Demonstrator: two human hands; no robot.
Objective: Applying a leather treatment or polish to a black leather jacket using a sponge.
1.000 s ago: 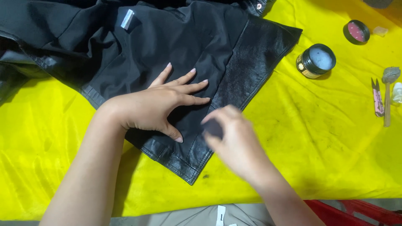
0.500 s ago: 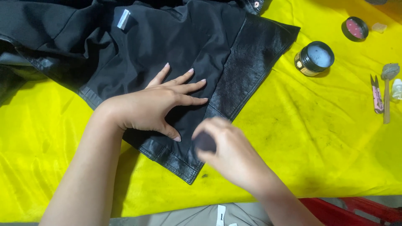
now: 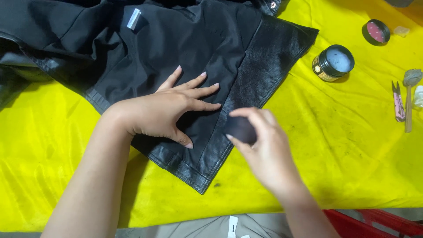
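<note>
A black leather jacket (image 3: 185, 48) lies spread inside out on a yellow cloth (image 3: 335, 150). My left hand (image 3: 169, 110) presses flat on its dark lining, fingers spread, just left of the shiny leather front panel (image 3: 269, 61). My right hand (image 3: 264, 150) grips a small dark round pad (image 3: 240, 128) between thumb and fingers and holds it against the lower part of that leather panel, near the hem corner. An open round tin (image 3: 333, 63) with pale paste inside stands to the right of the jacket.
The tin's lid (image 3: 376, 31), pink inside, lies at the far right back. A small pink clipper (image 3: 398, 102) and a stick-like tool (image 3: 410, 99) lie near the right edge. A red object (image 3: 374, 222) shows below the table's front edge.
My right hand has slid the pad down and left, then back up and right along the leather panel. My left hand has stayed in place.
</note>
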